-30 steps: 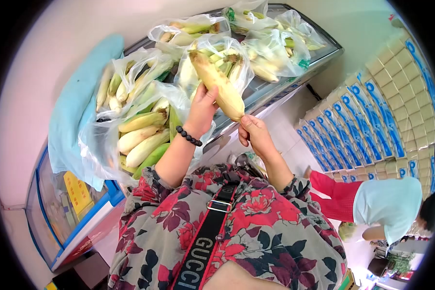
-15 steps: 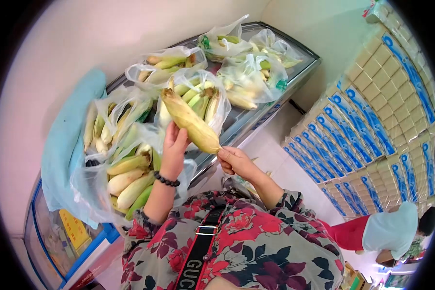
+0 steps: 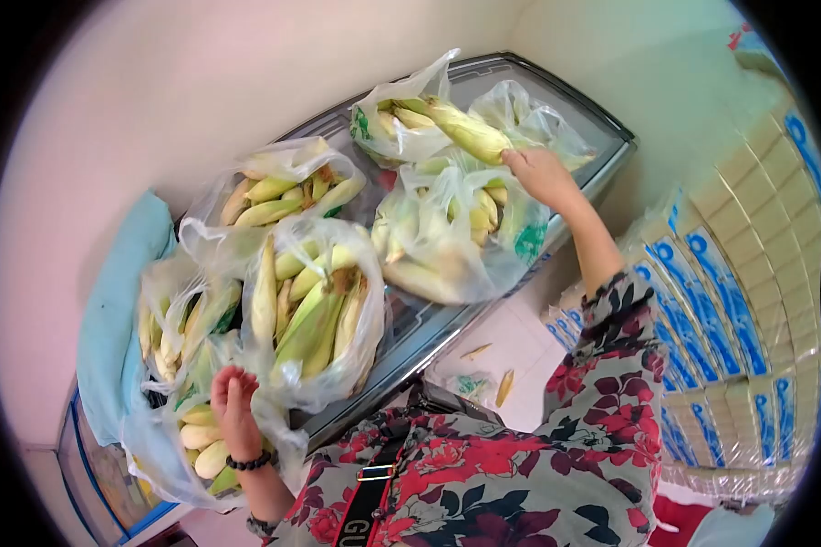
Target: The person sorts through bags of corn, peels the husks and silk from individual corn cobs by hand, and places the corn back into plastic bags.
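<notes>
Right hand [image 3: 540, 175] and left hand [image 3: 235, 415] are now working well apart, where half a second ago they were sharing one ear near the central bag [image 3: 372, 292]; so handling is apparently becoming one-handed. The right thumb and fingers are pinching the end of an ear of corn [image 3: 470, 135], which is slanting over the edge of a far bag [image 3: 379, 150], beyond the central bag and to its right. The left fingers are curling loosely around nothing visible, at the central bag's near left; whether they are brushing plastic, one cannot tell. Farther out, blue cloth [image 3: 123, 319] is lying left of the central bag.
</notes>
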A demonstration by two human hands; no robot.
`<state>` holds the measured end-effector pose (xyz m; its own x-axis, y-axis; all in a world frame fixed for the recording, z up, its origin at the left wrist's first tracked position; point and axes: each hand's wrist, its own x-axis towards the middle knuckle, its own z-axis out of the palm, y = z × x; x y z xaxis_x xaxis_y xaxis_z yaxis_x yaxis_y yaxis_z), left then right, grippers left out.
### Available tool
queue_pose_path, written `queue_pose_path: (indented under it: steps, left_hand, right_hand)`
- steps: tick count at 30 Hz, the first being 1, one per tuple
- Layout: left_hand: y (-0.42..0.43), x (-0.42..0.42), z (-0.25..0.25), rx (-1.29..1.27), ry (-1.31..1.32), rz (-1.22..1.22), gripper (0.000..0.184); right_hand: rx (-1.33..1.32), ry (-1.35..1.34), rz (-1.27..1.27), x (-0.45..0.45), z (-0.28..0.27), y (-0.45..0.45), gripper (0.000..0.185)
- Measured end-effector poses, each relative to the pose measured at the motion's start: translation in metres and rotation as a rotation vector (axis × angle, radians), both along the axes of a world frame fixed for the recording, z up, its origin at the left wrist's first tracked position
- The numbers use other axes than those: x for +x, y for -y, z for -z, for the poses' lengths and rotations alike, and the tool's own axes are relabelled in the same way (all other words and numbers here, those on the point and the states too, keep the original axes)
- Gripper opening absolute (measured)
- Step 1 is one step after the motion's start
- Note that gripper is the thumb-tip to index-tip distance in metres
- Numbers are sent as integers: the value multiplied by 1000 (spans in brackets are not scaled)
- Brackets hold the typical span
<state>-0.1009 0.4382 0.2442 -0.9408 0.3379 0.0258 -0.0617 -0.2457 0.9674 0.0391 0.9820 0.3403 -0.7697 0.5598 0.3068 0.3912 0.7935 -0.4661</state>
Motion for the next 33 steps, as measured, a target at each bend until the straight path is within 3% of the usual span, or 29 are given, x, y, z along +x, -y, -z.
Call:
queue_pose_path:
  steps: [1,4,7,10,13,16,18,21,24,27,30,32,33]
  left_hand:
    - [-3,2,1,-16,14,-56,20]
    - [-19,9,-4,-94,8,-167,20]
    - [-34,13,-4,-143,0,-219,20]
    - [-47,20,-5,-201,12,-267,18]
    - [-58,27,-2,-290,23,-312,16]
    - [-66,33,1,-343,56,-371,16]
    - [-64,30,6,-353,74,-375,16]
    - [-64,22,9,-401,45,-317,17]
    - [-76,13,9,-418,27,-279,17]
    - [-82,10,8,-460,29,-271,17]
    - [-81,9,10,-489,12,-254,18]
    - [-81,9,11,-491,18,-256,19]
    - [-83,9,9,-490,31,-263,19]
  right_hand:
    - [86,31,-4,-16,2,-29,47]
    - [-87,321,-83,-71,-3,-97,46]
    - [-429,324,0,-141,14,-138,45]
    - [-717,153,-11,-208,45,-159,49]
    - [-305,78,-377,-258,103,-173,58]
    - [-17,519,-550,-237,107,-133,60]
    - [95,832,-602,-234,104,-107,59]
    - [191,743,-810,-206,133,-90,58]
    - [154,879,-828,-195,137,-85,55]
    - [330,755,-840,-191,137,-84,48]
    - [-6,757,-804,-222,116,-99,35]
    - [-320,57,-518,-247,127,-113,27]
    - [-253,33,-386,-267,136,-124,28]
